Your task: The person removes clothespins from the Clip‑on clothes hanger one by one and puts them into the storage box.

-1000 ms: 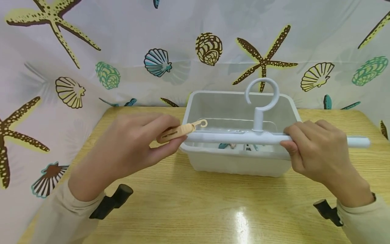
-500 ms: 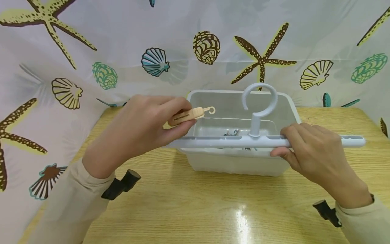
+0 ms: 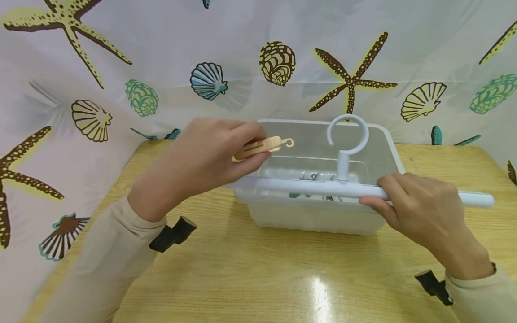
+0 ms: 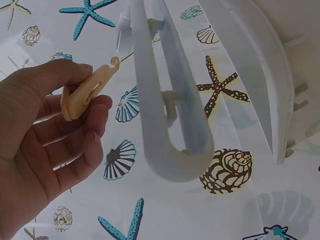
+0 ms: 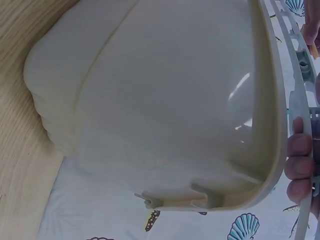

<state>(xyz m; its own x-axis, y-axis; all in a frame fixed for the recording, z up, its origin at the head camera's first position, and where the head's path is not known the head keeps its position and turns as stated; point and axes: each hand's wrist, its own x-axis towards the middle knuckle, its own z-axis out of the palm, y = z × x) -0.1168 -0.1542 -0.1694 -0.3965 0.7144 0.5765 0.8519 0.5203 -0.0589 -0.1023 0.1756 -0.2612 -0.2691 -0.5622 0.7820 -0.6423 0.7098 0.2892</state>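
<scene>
My left hand (image 3: 206, 159) pinches a cream plastic clothespin (image 3: 260, 147) between thumb and fingers. The clothespin's small hook (image 4: 114, 63) points away from the fingertips, toward the hanger's rounded end in the left wrist view. My right hand (image 3: 424, 206) grips the pale blue hanger (image 3: 299, 185), a long hollow bar with an open ring hook (image 3: 365, 134) standing up from its middle. In the head view the left hand hides the bar's left end. Fingers (image 5: 299, 167) of the right hand curl under the bar in the right wrist view.
Behind and below the hanger, a white plastic bin (image 3: 307, 217) stands on the wooden table (image 3: 250, 273). Several small teal and grey items (image 3: 329, 197) lie inside it. A curtain (image 3: 238, 40) printed with shells and starfish surrounds the table at the back and sides.
My left hand has moved up and to the right with the clothespin. The hanger has dropped a little and turned slightly, its right end now lower, still in my right hand.
</scene>
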